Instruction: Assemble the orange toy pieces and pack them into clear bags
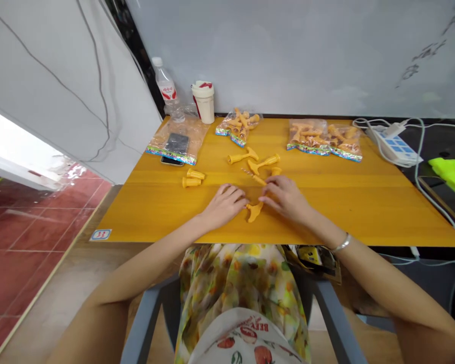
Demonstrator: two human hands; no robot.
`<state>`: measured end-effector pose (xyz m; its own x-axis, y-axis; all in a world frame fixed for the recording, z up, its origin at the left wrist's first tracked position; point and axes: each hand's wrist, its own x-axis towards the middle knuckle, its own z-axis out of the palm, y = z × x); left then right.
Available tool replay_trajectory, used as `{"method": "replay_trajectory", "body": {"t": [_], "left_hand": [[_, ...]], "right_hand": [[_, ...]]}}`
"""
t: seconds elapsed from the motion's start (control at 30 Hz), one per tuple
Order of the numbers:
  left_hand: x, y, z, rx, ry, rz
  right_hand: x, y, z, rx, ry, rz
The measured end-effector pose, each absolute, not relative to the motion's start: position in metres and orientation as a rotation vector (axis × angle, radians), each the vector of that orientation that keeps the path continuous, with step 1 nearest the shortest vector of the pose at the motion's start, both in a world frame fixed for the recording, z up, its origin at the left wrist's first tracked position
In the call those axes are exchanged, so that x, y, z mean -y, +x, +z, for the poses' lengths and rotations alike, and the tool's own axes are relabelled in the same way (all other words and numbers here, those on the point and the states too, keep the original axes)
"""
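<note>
Head view: left hand point(223, 206) and right hand point(286, 198) on wooden tabletop point(364, 217), fingers pressed together, any pinch unclear; orange plastic T-piece point(254, 213) lies at 6 o'clock, just below both sets of fingertips.

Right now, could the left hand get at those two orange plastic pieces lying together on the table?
Probably yes. The left hand rests on the table close to the two orange plastic pieces, and only bare tabletop shows between them, so nothing seems to block the way.
</note>
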<state>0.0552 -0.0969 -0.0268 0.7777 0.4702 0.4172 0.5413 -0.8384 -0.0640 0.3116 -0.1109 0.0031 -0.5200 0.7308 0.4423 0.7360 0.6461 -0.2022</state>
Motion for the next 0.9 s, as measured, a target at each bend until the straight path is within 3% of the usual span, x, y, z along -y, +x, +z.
{"method": "replay_trajectory", "body": {"t": [0.23, 0.43, 0.63, 0.77, 0.9], "left_hand": [[0.101, 0.053, -0.027, 0.952, -2.886, -0.623], [0.096, 0.058, -0.026, 0.994, -2.975, -0.530], [0.099, 0.054, -0.027, 0.979, -2.873, -0.608], [0.108, 0.054, -0.016, 0.932, -2.677, -0.842], [0.119, 0.065, 0.007, 0.732, -2.521, -1.055]], "right_hand": [[0.088, 0.295, -0.004, 2.590, -0.913, 0.078], [0.073, 0.357, 0.004, 2.694, -1.224, -0.387], [0.081, 0.378, 0.011, 2.655, -1.422, -0.600], [0.100, 0.370, 0.025, 2.502, -1.553, -0.401], [0.127, 0.336, 0.044, 2.507, -1.369, 0.164]]}}
